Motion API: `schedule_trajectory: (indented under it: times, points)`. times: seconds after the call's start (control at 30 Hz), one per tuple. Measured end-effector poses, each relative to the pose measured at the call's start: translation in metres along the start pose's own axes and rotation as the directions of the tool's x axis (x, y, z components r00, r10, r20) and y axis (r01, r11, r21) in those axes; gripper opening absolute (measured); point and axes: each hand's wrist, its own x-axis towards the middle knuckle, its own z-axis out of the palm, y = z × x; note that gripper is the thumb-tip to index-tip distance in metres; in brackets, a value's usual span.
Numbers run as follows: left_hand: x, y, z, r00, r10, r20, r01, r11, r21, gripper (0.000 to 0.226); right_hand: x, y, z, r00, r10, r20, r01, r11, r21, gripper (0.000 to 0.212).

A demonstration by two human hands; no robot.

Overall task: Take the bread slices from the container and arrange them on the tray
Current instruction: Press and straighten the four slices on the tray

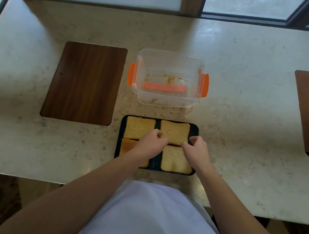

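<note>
On the tray (196,128), far right, your left hand (152,144) and right hand (196,148) pinch the near corners of the last bread slice (174,131), one hand per side. Three other slices fill the rest; beyond, the container (168,80) holds only crumbs.

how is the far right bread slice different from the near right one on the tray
The far right slice is pinched at its near corners by the left hand and right hand; the near right slice lies untouched. The far one looks more golden, the near one paler. Both lie flat on the black tray.
</note>
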Motion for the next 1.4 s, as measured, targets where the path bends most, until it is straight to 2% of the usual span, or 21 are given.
schedule_trajectory:
  times: [0.2, 0.37, 0.63, 1.03, 1.23, 1.4]
  points:
    - [-0.01, -0.014, 0.009, 0.988, -0.145, 0.055, 0.151, 0.981, -0.126, 0.073, -0.017, 0.03, -0.01, 1.0, 0.009, 0.013, -0.01, 1.0, 0.028, 0.055]
    - [-0.01, -0.018, 0.015, 0.98, -0.171, 0.104, 0.187, 0.967, -0.172, 0.076, -0.026, 0.031, -0.008, 0.998, 0.035, 0.046, -0.038, 0.998, 0.059, 0.044]
    - [-0.014, -0.017, 0.014, 0.98, -0.153, 0.128, 0.173, 0.971, -0.163, 0.07, -0.031, 0.027, -0.004, 0.998, 0.031, 0.055, -0.034, 0.998, 0.05, 0.038]
    - [-0.009, -0.02, 0.007, 0.987, -0.134, 0.094, 0.145, 0.982, -0.123, 0.063, -0.028, 0.018, -0.008, 0.99, 0.041, 0.133, -0.046, 0.998, 0.032, 0.045]
    - [-0.006, -0.009, 0.005, 0.999, -0.034, 0.029, 0.037, 0.993, -0.112, 0.071, -0.013, 0.004, -0.016, 0.991, 0.039, 0.126, -0.052, 0.994, 0.1, 0.063]
    - [-0.005, 0.005, 0.005, 0.997, -0.05, 0.052, 0.056, 0.991, -0.124, 0.071, -0.008, -0.005, -0.012, 0.991, 0.018, 0.136, -0.028, 0.997, 0.072, 0.065]
